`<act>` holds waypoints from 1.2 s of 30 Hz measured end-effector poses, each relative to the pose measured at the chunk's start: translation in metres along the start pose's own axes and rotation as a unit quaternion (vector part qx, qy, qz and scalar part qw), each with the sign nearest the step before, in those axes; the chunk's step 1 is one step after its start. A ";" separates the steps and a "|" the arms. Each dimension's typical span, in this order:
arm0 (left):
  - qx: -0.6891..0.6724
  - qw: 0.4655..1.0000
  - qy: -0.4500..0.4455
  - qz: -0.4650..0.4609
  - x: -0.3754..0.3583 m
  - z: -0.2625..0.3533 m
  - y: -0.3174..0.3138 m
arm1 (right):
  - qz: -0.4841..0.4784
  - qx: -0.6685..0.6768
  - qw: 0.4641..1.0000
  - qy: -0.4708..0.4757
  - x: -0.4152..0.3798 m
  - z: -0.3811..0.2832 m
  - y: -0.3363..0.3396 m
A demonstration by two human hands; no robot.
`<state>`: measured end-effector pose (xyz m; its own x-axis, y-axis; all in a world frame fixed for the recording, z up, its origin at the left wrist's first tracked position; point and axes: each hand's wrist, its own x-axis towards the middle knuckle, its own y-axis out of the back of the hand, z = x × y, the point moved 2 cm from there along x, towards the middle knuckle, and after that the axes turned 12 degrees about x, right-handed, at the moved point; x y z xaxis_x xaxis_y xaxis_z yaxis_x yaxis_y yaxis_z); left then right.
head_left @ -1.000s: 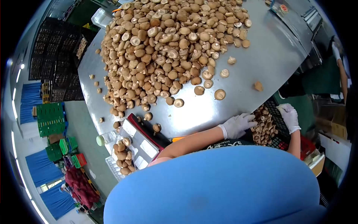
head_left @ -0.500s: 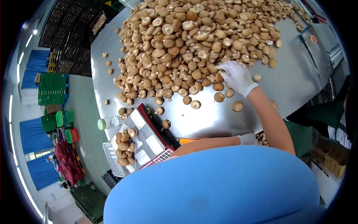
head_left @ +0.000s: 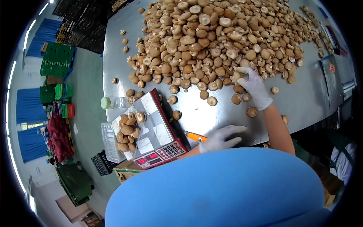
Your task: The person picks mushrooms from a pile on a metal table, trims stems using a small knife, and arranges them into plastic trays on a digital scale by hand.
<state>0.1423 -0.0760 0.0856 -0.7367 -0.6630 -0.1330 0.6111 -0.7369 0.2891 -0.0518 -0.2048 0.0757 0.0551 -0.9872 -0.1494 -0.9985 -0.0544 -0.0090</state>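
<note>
A large heap of brown shiitake mushrooms (head_left: 193, 47) covers the back of the metal table (head_left: 204, 115). At the heap's front edge, my gloved right hand (head_left: 256, 89) pinches a mushroom (head_left: 235, 78) between thumb and fingers. My gloved left hand (head_left: 223, 139) is near the table's front edge, fingers stretched out and apart, with nothing in it. Beside its wrist lies an orange-handled utility knife (head_left: 196, 137). To the left, a red digital scale (head_left: 159, 130) carries a clear plastic tray (head_left: 109, 142) of mushrooms (head_left: 126, 130), partly overhanging its side.
A clear bottle with a pale green cap (head_left: 106, 102) lies beside the scale. Loose mushrooms (head_left: 212, 101) dot the metal in front of the heap. Green crates (head_left: 56, 60) stand across the floor at left. Another person's dark-clad body (head_left: 332, 147) is at the right edge.
My left hand has come up from below the table edge into fuller view, fingers spread. My right hand stays at the heap's edge. The view has shifted, showing the scale's lit display.
</note>
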 end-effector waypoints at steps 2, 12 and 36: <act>-0.058 0.996 0.042 0.050 -0.027 -0.008 0.011 | -0.066 0.254 0.962 -0.073 -0.020 -0.005 -0.010; -0.181 0.955 0.126 0.200 -0.109 -0.003 0.007 | -0.219 0.543 0.790 -0.183 -0.037 -0.020 -0.075; 0.067 0.750 0.157 0.639 -0.270 0.017 0.061 | -0.325 -0.027 0.921 0.214 0.004 -0.064 -0.302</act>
<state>0.3731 0.0601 0.1548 0.5440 -0.8298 0.1242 0.7090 0.5338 0.4608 0.2499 -0.2016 0.1413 0.6475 -0.7110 0.2743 -0.7537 -0.6507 0.0923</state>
